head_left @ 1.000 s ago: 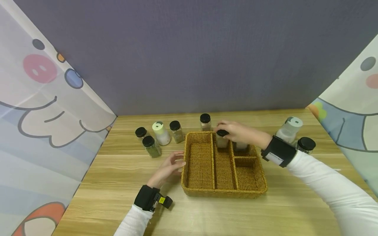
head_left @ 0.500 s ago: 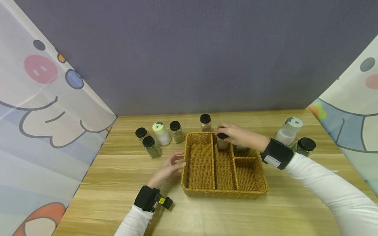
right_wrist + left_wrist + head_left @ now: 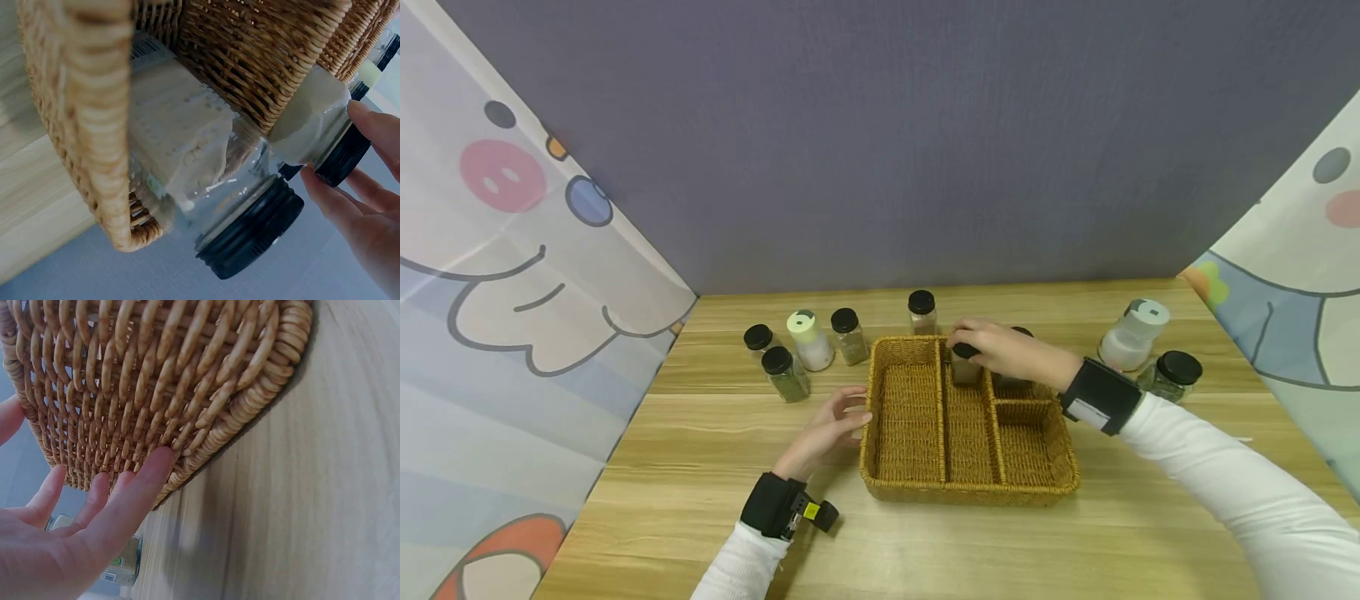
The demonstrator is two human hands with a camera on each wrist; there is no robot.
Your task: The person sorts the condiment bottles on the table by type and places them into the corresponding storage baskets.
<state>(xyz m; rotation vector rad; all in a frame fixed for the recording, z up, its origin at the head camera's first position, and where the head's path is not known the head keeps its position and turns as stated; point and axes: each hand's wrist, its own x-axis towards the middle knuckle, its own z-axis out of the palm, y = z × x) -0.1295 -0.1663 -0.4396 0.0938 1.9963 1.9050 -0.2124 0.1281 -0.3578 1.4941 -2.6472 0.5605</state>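
Note:
A woven basket (image 3: 910,487) with several compartments sits mid-table. My right hand (image 3: 967,342) grips the black lid of a spice jar (image 3: 964,369) standing at the far end of the middle compartment. In the right wrist view my fingertips (image 3: 367,122) pinch that jar's lid (image 3: 340,159), and a second black-lidded jar (image 3: 250,234) stands in the neighbouring back-right compartment. My left hand (image 3: 847,410) lies with straight fingers against the basket's left wall; the left wrist view shows the fingers (image 3: 147,478) touching the weave (image 3: 187,381).
Left of the basket stand three black-lidded jars (image 3: 784,371) and a white bottle (image 3: 809,340); another jar (image 3: 922,311) stands behind it. At the right are a white bottle (image 3: 1131,333) and a jar (image 3: 1172,371). Printed curtains flank the table.
My right hand has lowered the jar deeper into the middle compartment. The left hand has stayed against the basket.

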